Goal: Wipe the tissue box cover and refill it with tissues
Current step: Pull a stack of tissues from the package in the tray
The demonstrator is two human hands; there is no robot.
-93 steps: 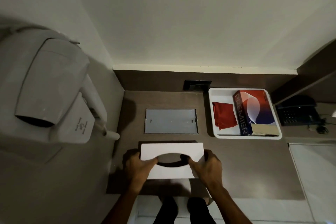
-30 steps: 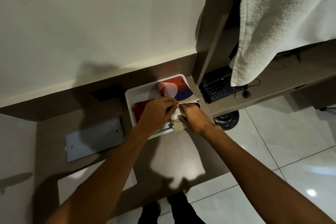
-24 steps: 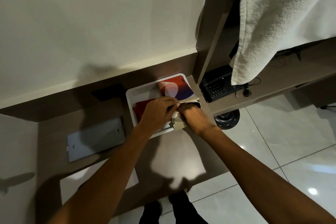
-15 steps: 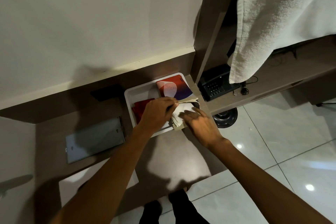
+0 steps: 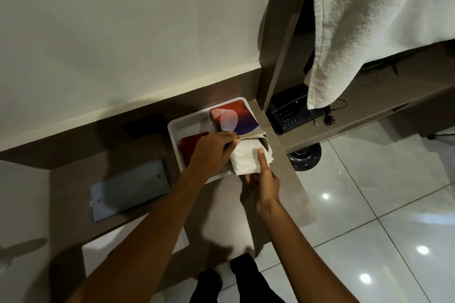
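- The white tissue box cover (image 5: 103, 251) lies flat on the bench (image 5: 216, 206) at the near edge, long axis across the view, mostly hidden by the left forearm.
- A red-and-blue tissue box (image 5: 232, 119) sits in the white tray (image 5: 187, 125), long axis running away from the person.
- A pale, crumpled tissue stack (image 5: 246, 158) sticks out of its near end.
- The left hand (image 5: 211, 155) pinches the box flap; the right hand (image 5: 262, 179) grips the stack, thumb on top.

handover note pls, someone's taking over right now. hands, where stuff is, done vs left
Left hand: pinching the open flap of the tissue pack in the white tray.
Right hand: gripping a stack of tissues, partly out of the pack.
Tissue box cover: white, on the counter's near edge, under the left forearm. Grey base plate lies separately. Red cloth in the tray.
Done: wiping can't be confirmed.
Left: carry tissues to cover, load, fit plate.
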